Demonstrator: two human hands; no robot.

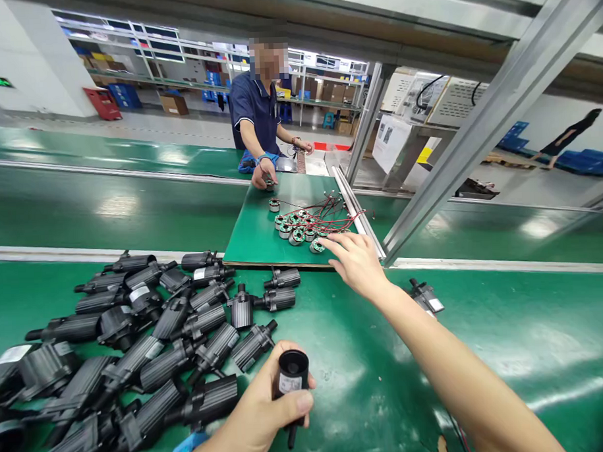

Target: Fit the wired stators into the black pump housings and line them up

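My left hand [270, 398] is closed around a black pump housing [293, 363], its round open end facing up, a white label on its side and a thin spout pointing down. My right hand [355, 258] is stretched forward over the green board [252, 235], fingers apart. Its fingertips are at the nearest motor stator [317, 246], a small metal ring with a green circuit board on top; whether they touch it I cannot tell. Several more stators [296, 237] sit clustered there, their red and black wires [333, 218] trailing right.
Many ribbed black pump housings [206, 318] lie heaped on the green bench [347, 389] to the left. Another housing [425, 295] lies at right. A metal post [457, 141] slants along the right. Across the board, a co-worker's hand [265, 173] holds a stator.
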